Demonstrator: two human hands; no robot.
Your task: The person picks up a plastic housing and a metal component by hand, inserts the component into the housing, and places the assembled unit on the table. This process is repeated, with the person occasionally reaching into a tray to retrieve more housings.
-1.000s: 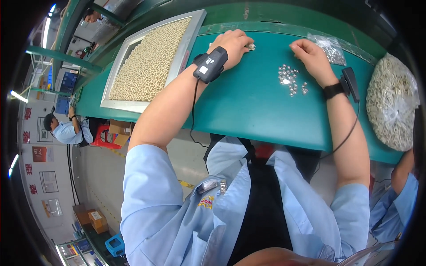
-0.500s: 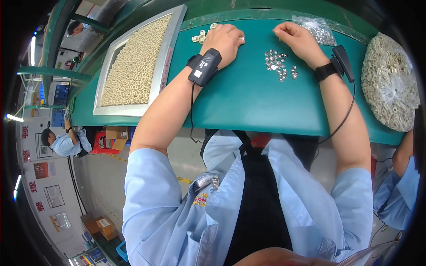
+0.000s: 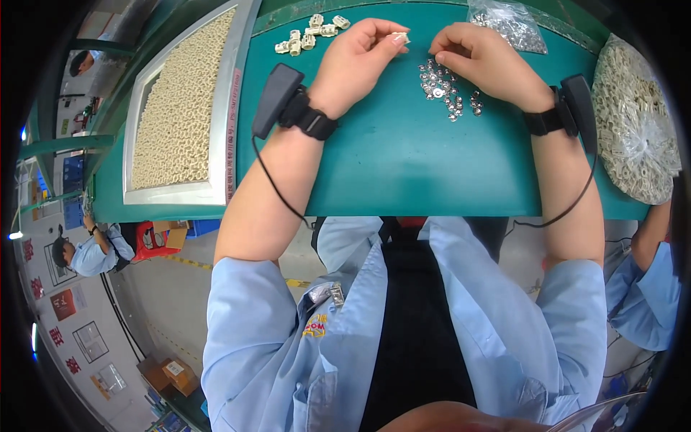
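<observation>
My left hand [image 3: 358, 61] pinches a small cream plastic part [image 3: 400, 37] between thumb and fingertips, just above the green table mat. To its left lie several loose cream parts [image 3: 314, 30] of the same kind. My right hand [image 3: 484, 61] is closed, thumb and forefinger drawn together at the upper edge of a scatter of small shiny metal pieces [image 3: 436, 89]. Whatever sits between those fingertips, if anything, is too small to make out. A gap separates the two hands.
A metal-framed tray [image 3: 222, 144] packed with cream parts stands at the left. Behind my right hand lies a clear bag of metal pieces [image 3: 512, 27]. A large clear bag of cream parts [image 3: 637, 122] rests at the far right. Other people are at both sides.
My left hand has turned from palm-down over the mat, now showing the cream part at its fingertips. My right hand has come down to the metal pieces. The whole view has shifted slightly.
</observation>
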